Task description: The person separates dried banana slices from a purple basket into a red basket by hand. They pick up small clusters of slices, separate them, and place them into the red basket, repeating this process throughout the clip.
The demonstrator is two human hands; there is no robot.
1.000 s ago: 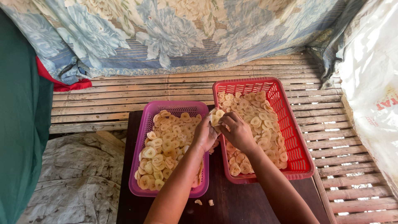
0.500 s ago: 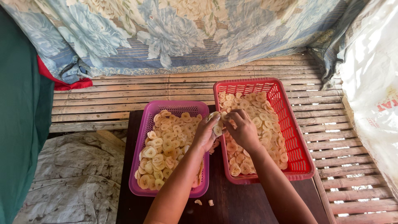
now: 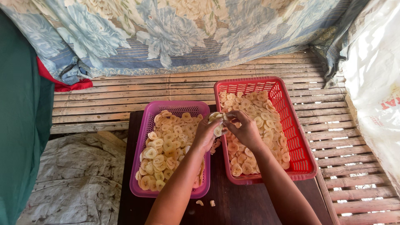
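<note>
- A small stack of pale yellow banana slices (image 3: 216,119) is being held up between two hands, just above the gap where a purple basket (image 3: 143,137) and a red basket (image 3: 301,137) are standing side by side.
- The left hand (image 3: 206,134) is curling partly closed, cupping the slices from below and from the purple basket's side.
- The right hand (image 3: 246,130) is closing narrowly, its fingertips (image 3: 228,118) pinching at the top of the stack; how many slices it is gripping cannot be told.
- To do this well, it seems wise to be peeling one slice at a time with a light pinch, since thin slices are likely to be sticking together and tearing, and to be keeping the stack over a basket so that dropped pieces are landing inside.
- Both baskets are holding many more flat round slices, spread in loose layers.
- The baskets are resting on a dark wooden table (image 3: 233,204), where two small crumbs (image 3: 206,203) are lying near the front edge.
- Behind, a slatted bamboo platform (image 3: 125,93) is running across, with a blue floral cloth (image 3: 166,33) hanging over it.
</note>
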